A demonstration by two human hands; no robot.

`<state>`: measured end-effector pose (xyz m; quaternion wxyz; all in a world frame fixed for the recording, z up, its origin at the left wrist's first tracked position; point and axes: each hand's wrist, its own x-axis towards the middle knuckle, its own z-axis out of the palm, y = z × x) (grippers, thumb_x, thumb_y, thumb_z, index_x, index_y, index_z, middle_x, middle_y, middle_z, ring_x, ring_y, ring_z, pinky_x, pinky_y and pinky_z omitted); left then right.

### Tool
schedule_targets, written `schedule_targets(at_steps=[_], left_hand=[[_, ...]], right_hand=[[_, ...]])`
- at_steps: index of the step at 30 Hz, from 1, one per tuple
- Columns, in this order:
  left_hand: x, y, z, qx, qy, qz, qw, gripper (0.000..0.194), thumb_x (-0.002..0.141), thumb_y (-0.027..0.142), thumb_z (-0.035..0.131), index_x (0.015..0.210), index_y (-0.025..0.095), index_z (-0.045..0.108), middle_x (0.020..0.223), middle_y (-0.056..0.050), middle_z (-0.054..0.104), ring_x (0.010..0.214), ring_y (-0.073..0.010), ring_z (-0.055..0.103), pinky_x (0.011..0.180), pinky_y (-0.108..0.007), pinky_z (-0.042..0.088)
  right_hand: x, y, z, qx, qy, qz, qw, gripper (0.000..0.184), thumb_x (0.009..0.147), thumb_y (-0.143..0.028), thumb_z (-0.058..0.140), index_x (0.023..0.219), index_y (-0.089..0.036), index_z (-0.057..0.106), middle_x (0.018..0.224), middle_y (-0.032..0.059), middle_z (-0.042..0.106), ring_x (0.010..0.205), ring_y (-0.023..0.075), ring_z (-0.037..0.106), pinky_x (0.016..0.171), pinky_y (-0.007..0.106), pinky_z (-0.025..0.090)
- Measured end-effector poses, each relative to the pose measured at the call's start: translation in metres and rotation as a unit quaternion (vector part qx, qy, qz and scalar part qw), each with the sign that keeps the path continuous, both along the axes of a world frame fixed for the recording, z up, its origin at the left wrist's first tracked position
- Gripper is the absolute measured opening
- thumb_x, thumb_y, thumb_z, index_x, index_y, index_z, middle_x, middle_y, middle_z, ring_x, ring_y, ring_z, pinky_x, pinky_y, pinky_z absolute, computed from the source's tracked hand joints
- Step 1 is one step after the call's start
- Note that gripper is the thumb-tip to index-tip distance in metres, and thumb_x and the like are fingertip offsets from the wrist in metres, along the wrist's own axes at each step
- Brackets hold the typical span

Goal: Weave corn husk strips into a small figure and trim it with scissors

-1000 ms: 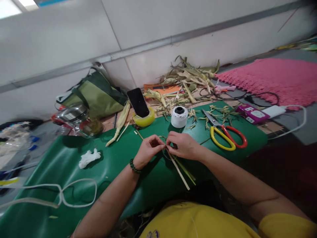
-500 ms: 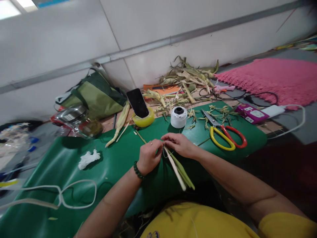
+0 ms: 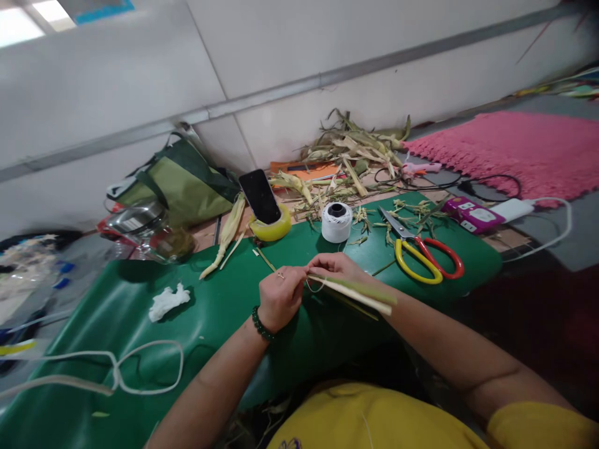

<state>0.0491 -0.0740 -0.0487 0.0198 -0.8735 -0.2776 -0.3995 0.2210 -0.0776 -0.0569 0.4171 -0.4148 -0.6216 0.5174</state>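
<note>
Both my hands meet over the green-covered table, fingertips pinched together at one end of a small bundle of corn husk strips (image 3: 358,295). My left hand (image 3: 282,296), with a ring and a dark bead bracelet, is closed on that end. Closed too is my right hand (image 3: 337,266), its fingertips touching the same end; its exact grip is partly hidden. The pale and green strips stick out rightward, crossing in front of my right wrist. A thin thread (image 3: 316,289) loops below the pinch. Beyond my hands stands a white thread spool (image 3: 337,222).
Scissors (image 3: 421,252) with yellow and red handles lie at right. A phone (image 3: 260,196) leans on a yellow tape roll (image 3: 271,229). Behind are a husk pile (image 3: 355,143) and green bag (image 3: 187,181). Crumpled tissue (image 3: 169,302) and a white cable (image 3: 180,365) lie left.
The strips' free ends have swung up and to the right, from pointing down toward my body to lying across my right wrist. My hands stay close together in nearly the same place.
</note>
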Motion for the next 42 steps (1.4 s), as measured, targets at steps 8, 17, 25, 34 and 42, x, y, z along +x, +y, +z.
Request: schedule_targets(at_steps=[8, 17, 25, 34, 42], left_hand=[[-0.002, 0.002, -0.003, -0.017, -0.016, 0.028, 0.999, 0.022, 0.086, 0.014, 0.052, 0.102, 0.021, 0.066, 0.088, -0.006, 0.075, 0.08, -0.016, 0.069, 0.076, -0.027, 0.054], [-0.006, 0.004, -0.001, -0.073, -0.043, 0.032, 0.996, 0.019, 0.086, 0.017, 0.053, 0.088, 0.022, 0.071, 0.096, -0.007, 0.074, 0.089, -0.0175, 0.068, 0.08, -0.03, 0.053], [-0.006, 0.005, 0.0, -0.176, -0.046, 0.049, 0.982, 0.014, 0.082, 0.014, 0.055, 0.076, 0.02, 0.066, 0.081, -0.004, 0.072, 0.079, -0.017, 0.066, 0.073, -0.03, 0.052], [-0.006, 0.004, 0.001, -0.198, 0.088, 0.074, 0.973, 0.015, 0.081, 0.01, 0.05, 0.075, 0.021, 0.059, 0.076, -0.002, 0.066, 0.073, -0.0166, 0.061, 0.066, -0.027, 0.046], [-0.003, 0.003, 0.002, -0.192, 0.17, 0.117, 0.959, 0.013, 0.083, 0.014, 0.047, 0.075, 0.021, 0.054, 0.076, -0.002, 0.061, 0.07, -0.0171, 0.058, 0.062, -0.027, 0.042]], right_hand=[[0.001, -0.004, 0.001, 0.103, -0.071, -0.046, 0.991, 0.016, 0.082, -0.024, 0.053, 0.078, -0.014, 0.064, 0.067, 0.0011, 0.062, 0.06, 0.0111, 0.052, 0.056, 0.022, 0.041], [0.004, -0.004, -0.001, 0.249, -0.157, -0.099, 0.95, 0.011, 0.079, -0.014, 0.052, 0.077, -0.017, 0.062, 0.082, 0.0055, 0.066, 0.076, 0.0148, 0.06, 0.07, 0.026, 0.047], [0.015, 0.001, -0.01, 0.211, -0.285, -0.121, 0.927, 0.012, 0.077, -0.01, 0.053, 0.067, -0.016, 0.057, 0.066, 0.001, 0.056, 0.062, 0.0123, 0.051, 0.06, 0.023, 0.038], [0.014, -0.001, -0.01, 0.219, -0.32, -0.129, 0.913, 0.014, 0.076, -0.01, 0.053, 0.065, -0.016, 0.057, 0.069, 0.003, 0.058, 0.064, 0.0129, 0.052, 0.061, 0.023, 0.036], [0.01, -0.001, -0.009, 0.201, -0.356, -0.123, 0.904, 0.015, 0.077, -0.01, 0.053, 0.063, -0.015, 0.058, 0.068, 0.0029, 0.056, 0.063, 0.0124, 0.051, 0.059, 0.023, 0.033]])
